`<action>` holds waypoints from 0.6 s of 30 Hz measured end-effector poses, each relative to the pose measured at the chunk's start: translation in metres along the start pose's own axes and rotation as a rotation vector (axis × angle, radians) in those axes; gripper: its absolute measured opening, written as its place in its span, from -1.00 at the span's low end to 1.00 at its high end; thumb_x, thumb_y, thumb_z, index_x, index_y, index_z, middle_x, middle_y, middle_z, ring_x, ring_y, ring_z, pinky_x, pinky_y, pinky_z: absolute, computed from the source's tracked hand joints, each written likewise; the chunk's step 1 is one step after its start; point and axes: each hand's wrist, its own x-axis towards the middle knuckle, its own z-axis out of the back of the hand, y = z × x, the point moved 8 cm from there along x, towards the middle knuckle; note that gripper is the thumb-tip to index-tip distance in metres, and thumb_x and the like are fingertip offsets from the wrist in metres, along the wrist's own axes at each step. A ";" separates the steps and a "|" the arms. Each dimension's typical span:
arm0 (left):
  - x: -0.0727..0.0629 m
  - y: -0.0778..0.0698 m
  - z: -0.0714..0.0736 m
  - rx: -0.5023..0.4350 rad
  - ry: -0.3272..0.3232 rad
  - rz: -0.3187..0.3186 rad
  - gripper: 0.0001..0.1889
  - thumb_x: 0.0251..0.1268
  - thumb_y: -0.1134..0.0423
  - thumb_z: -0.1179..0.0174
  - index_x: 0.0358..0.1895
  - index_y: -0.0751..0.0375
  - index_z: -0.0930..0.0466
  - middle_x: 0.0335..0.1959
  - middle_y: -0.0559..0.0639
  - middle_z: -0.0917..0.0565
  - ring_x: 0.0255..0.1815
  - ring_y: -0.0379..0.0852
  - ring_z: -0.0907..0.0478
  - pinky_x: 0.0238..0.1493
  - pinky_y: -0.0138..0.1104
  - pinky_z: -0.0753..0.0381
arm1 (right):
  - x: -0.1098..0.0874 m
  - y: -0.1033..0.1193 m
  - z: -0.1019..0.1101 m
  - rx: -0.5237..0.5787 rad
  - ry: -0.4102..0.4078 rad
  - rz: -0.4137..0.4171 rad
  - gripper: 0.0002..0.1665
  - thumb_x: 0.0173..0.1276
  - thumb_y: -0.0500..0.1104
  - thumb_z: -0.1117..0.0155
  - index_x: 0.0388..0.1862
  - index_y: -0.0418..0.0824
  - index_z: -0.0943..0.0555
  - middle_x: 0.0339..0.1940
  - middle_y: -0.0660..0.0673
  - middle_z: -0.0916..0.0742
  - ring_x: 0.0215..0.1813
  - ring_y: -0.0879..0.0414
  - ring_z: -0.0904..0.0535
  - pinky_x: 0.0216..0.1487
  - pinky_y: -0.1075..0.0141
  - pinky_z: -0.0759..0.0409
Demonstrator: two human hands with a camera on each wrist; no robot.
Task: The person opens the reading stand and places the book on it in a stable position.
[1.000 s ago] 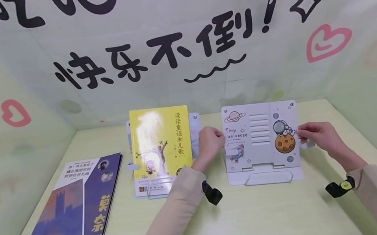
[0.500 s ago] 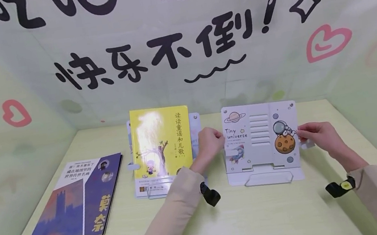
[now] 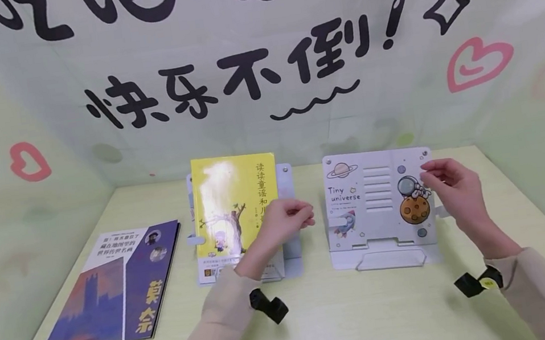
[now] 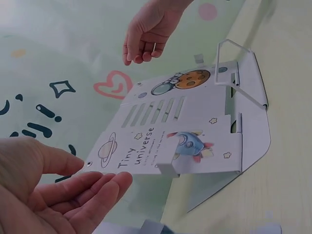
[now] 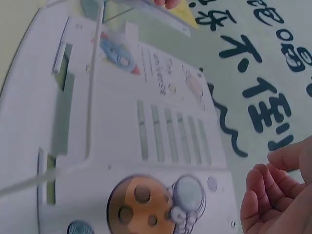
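A white book stand (image 3: 385,224) printed with a planet, a rocket and an astronaut stands propped up on the table, with a page clip (image 3: 339,221) at its left edge and a wire rest (image 3: 390,259) in front. To its left is my left hand (image 3: 284,220), fingers loosely bent around nothing; in the left wrist view the fingertips are near the stand's top left corner. My right hand (image 3: 461,191) is raised by the stand's right edge. The right wrist view shows those fingers (image 5: 258,195) loosely curled and holding nothing.
A yellow book (image 3: 223,188) leans on a second, pale blue stand (image 3: 285,182), partly covered by my left hand and forearm. A purple picture book (image 3: 113,294) lies flat at the table's left. Behind the table (image 3: 364,318) hangs a printed cloth backdrop (image 3: 226,133).
Both hands have come off the white stand's side edges. My left hand has moved left, in front of the yellow book; my right hand has risen. The stand has stayed in place.
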 end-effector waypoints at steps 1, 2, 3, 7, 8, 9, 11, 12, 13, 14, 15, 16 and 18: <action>-0.004 0.002 0.006 -0.022 -0.007 -0.001 -0.81 0.30 0.34 -0.14 -0.18 0.40 -0.66 -0.39 0.09 -0.68 -0.35 -0.13 -0.66 -0.25 -0.37 -0.63 | -0.002 0.007 -0.007 0.010 0.026 0.017 -0.87 0.30 -0.31 -0.21 -0.18 -0.31 -0.56 -0.44 0.22 -0.61 -0.41 0.34 -0.51 -0.39 0.60 -0.45; -0.008 0.003 0.013 -0.039 -0.018 -0.005 -0.81 0.30 0.34 -0.14 -0.18 0.41 -0.66 -0.39 0.10 -0.68 -0.35 -0.12 -0.66 -0.25 -0.36 -0.63 | -0.004 0.014 -0.014 0.020 0.055 0.032 -0.84 0.31 -0.31 -0.21 -0.16 -0.35 -0.55 -0.43 0.20 -0.61 -0.40 0.33 -0.51 -0.40 0.58 -0.45; -0.011 0.006 0.019 -0.060 -0.029 -0.007 -0.81 0.29 0.35 -0.14 -0.18 0.43 -0.66 -0.38 0.12 -0.68 -0.35 -0.10 -0.67 -0.25 -0.34 -0.64 | -0.006 0.020 -0.022 0.027 0.086 0.045 -0.81 0.31 -0.30 -0.21 -0.15 -0.39 -0.53 -0.43 0.19 -0.61 -0.39 0.31 -0.51 -0.41 0.57 -0.45; -0.024 0.015 0.045 -0.104 -0.061 -0.014 -0.79 0.30 0.36 -0.14 -0.16 0.49 -0.63 -0.34 0.21 -0.68 -0.31 -0.05 -0.67 -0.18 -0.27 -0.64 | -0.014 0.041 -0.056 0.083 0.203 0.070 -0.73 0.32 -0.30 -0.20 -0.10 -0.49 -0.49 -0.39 0.05 -0.62 -0.36 0.25 -0.54 -0.37 0.51 -0.51; -0.027 0.018 0.051 -0.105 -0.069 -0.012 -0.78 0.30 0.36 -0.14 -0.15 0.50 -0.62 -0.33 0.23 -0.68 -0.30 -0.04 -0.67 -0.17 -0.25 -0.63 | -0.016 0.045 -0.066 0.096 0.230 0.070 -0.73 0.32 -0.30 -0.20 -0.10 -0.49 -0.49 -0.37 0.00 -0.63 -0.34 0.24 -0.54 -0.34 0.49 -0.53; -0.030 0.021 0.058 -0.103 -0.076 -0.011 -0.78 0.30 0.35 -0.14 -0.15 0.50 -0.62 -0.32 0.24 -0.68 -0.30 -0.04 -0.67 -0.16 -0.24 -0.63 | -0.018 0.049 -0.075 0.105 0.257 0.069 -0.73 0.31 -0.31 -0.20 -0.09 -0.50 -0.49 -0.34 -0.06 -0.63 -0.33 0.23 -0.54 -0.31 0.49 -0.54; -0.036 0.026 0.070 -0.085 -0.088 -0.009 -0.77 0.31 0.34 -0.13 -0.13 0.50 -0.61 -0.29 0.26 -0.67 -0.28 -0.03 -0.67 -0.13 -0.22 -0.62 | -0.023 0.055 -0.095 0.140 0.313 0.060 -0.74 0.30 -0.34 -0.20 -0.09 -0.49 -0.50 -0.30 -0.17 -0.63 -0.30 0.22 -0.54 -0.26 0.46 -0.55; -0.040 0.028 0.076 -0.076 -0.098 -0.006 -0.76 0.32 0.34 -0.12 -0.12 0.50 -0.60 -0.29 0.26 -0.67 -0.27 -0.03 -0.67 -0.14 -0.24 -0.62 | -0.025 0.058 -0.106 0.152 0.338 0.058 -0.75 0.28 -0.35 -0.21 -0.10 -0.48 -0.51 -0.28 -0.21 -0.63 -0.29 0.21 -0.54 -0.25 0.45 -0.55; -0.043 0.031 0.083 -0.068 -0.110 -0.002 -0.76 0.32 0.34 -0.12 -0.11 0.50 -0.60 -0.29 0.26 -0.67 -0.27 -0.03 -0.67 -0.14 -0.24 -0.62 | -0.028 0.061 -0.116 0.165 0.366 0.052 -0.76 0.27 -0.35 -0.21 -0.11 -0.47 -0.51 -0.27 -0.24 -0.63 -0.27 0.21 -0.54 -0.24 0.45 -0.55; -0.047 0.033 0.089 -0.059 -0.119 -0.001 -0.75 0.32 0.34 -0.12 -0.11 0.51 -0.60 -0.28 0.27 -0.67 -0.27 -0.02 -0.67 -0.15 -0.25 -0.63 | -0.031 0.063 -0.126 0.179 0.393 0.050 -0.76 0.26 -0.36 -0.21 -0.11 -0.45 -0.52 -0.26 -0.25 -0.63 -0.26 0.20 -0.54 -0.23 0.44 -0.54; -0.050 0.036 0.096 -0.054 -0.128 0.001 -0.75 0.33 0.35 -0.11 -0.10 0.52 -0.59 -0.28 0.27 -0.67 -0.27 -0.03 -0.67 -0.15 -0.27 -0.63 | -0.035 0.067 -0.137 0.191 0.421 0.051 -0.77 0.26 -0.35 -0.22 -0.12 -0.43 -0.52 -0.26 -0.26 -0.63 -0.25 0.18 -0.54 -0.23 0.44 -0.55; -0.054 0.039 0.102 -0.047 -0.138 0.007 -0.74 0.34 0.34 -0.10 -0.09 0.53 -0.58 -0.28 0.27 -0.67 -0.27 -0.05 -0.67 -0.15 -0.27 -0.62 | -0.038 0.070 -0.147 0.201 0.449 0.048 -0.78 0.26 -0.34 -0.22 -0.12 -0.41 -0.53 -0.25 -0.25 -0.63 -0.25 0.16 -0.55 -0.25 0.42 -0.55; -0.062 0.045 0.116 -0.044 -0.160 0.022 -0.74 0.35 0.35 -0.09 -0.08 0.54 -0.57 -0.26 0.28 -0.67 -0.29 -0.10 -0.66 -0.16 -0.29 -0.62 | -0.046 0.078 -0.165 0.214 0.498 0.053 -0.78 0.26 -0.33 -0.23 -0.12 -0.39 -0.53 -0.26 -0.22 -0.65 -0.24 0.13 -0.56 -0.25 0.41 -0.54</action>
